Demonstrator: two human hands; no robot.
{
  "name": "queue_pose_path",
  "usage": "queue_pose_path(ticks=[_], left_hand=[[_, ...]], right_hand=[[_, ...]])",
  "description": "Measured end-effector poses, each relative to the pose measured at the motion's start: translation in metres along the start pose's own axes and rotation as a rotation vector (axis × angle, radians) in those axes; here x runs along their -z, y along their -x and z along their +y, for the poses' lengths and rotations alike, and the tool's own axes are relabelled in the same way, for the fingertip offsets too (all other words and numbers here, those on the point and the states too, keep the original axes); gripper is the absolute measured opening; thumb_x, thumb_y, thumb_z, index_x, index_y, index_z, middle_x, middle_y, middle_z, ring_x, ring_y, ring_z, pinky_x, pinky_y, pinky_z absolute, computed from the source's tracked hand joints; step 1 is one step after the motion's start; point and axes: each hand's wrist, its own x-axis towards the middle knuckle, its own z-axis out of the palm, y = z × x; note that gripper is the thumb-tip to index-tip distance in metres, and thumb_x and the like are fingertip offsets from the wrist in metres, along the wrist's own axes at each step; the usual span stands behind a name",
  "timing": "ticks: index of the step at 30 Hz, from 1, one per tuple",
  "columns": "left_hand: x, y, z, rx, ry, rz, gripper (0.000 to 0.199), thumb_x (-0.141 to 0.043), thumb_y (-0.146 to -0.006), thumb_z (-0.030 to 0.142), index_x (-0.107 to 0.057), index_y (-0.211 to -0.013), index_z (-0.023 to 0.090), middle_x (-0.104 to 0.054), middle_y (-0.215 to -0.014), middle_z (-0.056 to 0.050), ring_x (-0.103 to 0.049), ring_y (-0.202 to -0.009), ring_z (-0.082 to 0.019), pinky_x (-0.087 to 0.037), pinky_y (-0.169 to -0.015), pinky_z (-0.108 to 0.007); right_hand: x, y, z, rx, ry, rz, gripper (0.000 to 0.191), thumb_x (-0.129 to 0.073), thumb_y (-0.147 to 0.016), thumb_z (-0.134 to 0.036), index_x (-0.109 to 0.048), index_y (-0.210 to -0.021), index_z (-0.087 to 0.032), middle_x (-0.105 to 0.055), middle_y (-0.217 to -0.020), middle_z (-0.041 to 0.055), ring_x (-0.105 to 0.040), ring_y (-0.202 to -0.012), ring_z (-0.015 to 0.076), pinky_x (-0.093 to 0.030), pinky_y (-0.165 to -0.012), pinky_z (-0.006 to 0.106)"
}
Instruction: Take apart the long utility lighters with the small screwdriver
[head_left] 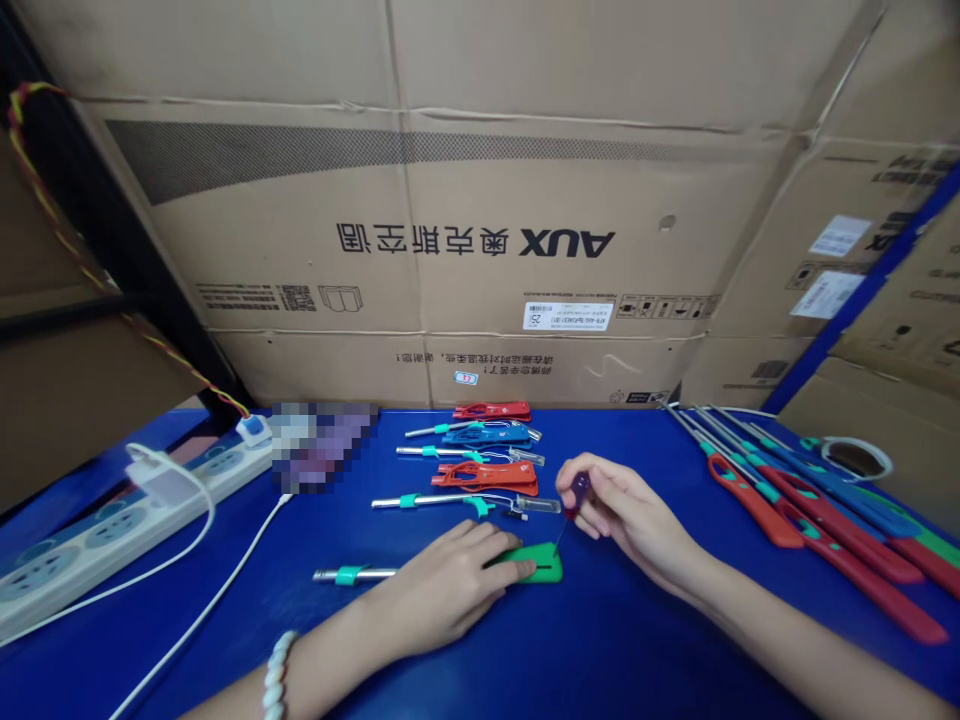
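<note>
A long-necked gas lighter with a green handle (551,566) and a metal tube lies on the blue table in front of me. My left hand (459,578) rests over it, fingers wrapped on the handle and hiding its middle. In my right hand (611,505) is a small screwdriver (580,489) with a dark purple-red handle, gripped between thumb and fingers. Its thin shaft slants down to the right end of the green handle, and the tip appears to touch there. Just beyond lie an opened orange-red handle shell (486,478) and a metal tube with a clear tank (538,505).
Farther back are a blue shell (487,434), a red shell (491,411) and more tube parts. Several assembled lighters (855,570) lie at right. A power strip (120,530) with white cables (217,605) runs along the left. Cardboard (465,190) walls the back.
</note>
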Motion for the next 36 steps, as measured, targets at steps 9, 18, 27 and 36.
queue_pose_path(ticks=[9, 18, 27, 36], left_hand=[[-0.0036, 0.0007, -0.0011, 0.012, -0.001, -0.01, 0.041, -0.047, -0.093, 0.011, -0.046, -0.131, 0.025, -0.055, -0.12, -0.007, -0.054, -0.106, -0.022, -0.044, -0.092, -0.036], [0.0006, -0.0012, 0.0006, 0.024, 0.009, -0.058, 0.039, -0.045, -0.093, 0.011, -0.046, -0.13, 0.025, -0.055, -0.118, -0.007, -0.053, -0.103, -0.022, -0.044, -0.09, -0.035], [-0.003, -0.0007, 0.0013, 0.019, 0.006, -0.021, 0.037, -0.045, -0.094, 0.012, -0.047, -0.128, 0.025, -0.055, -0.116, -0.007, -0.053, -0.102, -0.021, -0.044, -0.09, -0.034], [-0.0015, -0.0006, 0.0031, 0.011, -0.029, -0.018, 0.036, -0.044, -0.095, 0.013, -0.047, -0.129, 0.024, -0.055, -0.116, -0.007, -0.053, -0.103, -0.021, -0.044, -0.091, -0.034]], right_hand=[[-0.0005, 0.0018, 0.0016, 0.03, 0.033, -0.046, 0.033, -0.068, -0.08, -0.049, -0.051, -0.084, -0.02, -0.057, -0.075, -0.0003, -0.034, -0.049, 0.007, -0.025, -0.045, 0.022], [0.0008, 0.0, 0.0001, 0.018, -0.045, -0.027, 0.029, -0.06, -0.087, -0.047, -0.052, -0.091, -0.02, -0.056, -0.07, -0.002, -0.028, -0.046, 0.0056, -0.029, -0.048, 0.022], [0.0073, 0.0004, 0.0054, 0.009, 0.001, -0.018, 0.024, -0.054, -0.093, -0.039, -0.062, -0.095, -0.016, -0.059, -0.083, 0.0026, -0.035, -0.047, 0.0044, -0.03, -0.05, 0.024], [0.0043, 0.0005, 0.0056, 0.043, -0.014, -0.041, 0.024, -0.062, -0.088, -0.042, -0.054, -0.091, -0.019, -0.057, -0.069, -0.0016, -0.035, -0.049, 0.0057, -0.026, -0.047, 0.021]])
